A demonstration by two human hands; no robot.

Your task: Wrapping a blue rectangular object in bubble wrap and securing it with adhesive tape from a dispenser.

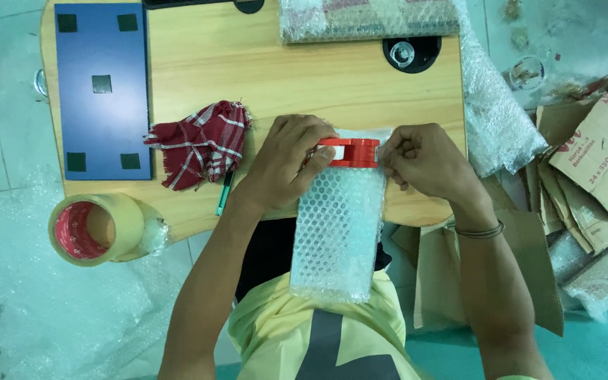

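A parcel wrapped in bubble wrap [336, 232] lies lengthwise from the wooden desk's [304, 77] front edge down onto my lap. My left hand [286, 165] grips a small red tape dispenser [350, 152] pressed across the parcel's far end. My right hand [423, 160] pinches the dispenser's right end, where the tape comes out, at the parcel's upper right corner. A thin bangle sits on my right wrist.
On the desk lie a red checked cloth [202, 143], a green pen [224, 193], a dark blue board [103, 88] and a bubble-wrapped package [367, 20]. A big roll of tan tape [93, 229] hangs at the desk's left corner. Bubble wrap sheets [497, 105] and cardboard pieces [592, 162] lie at the right.
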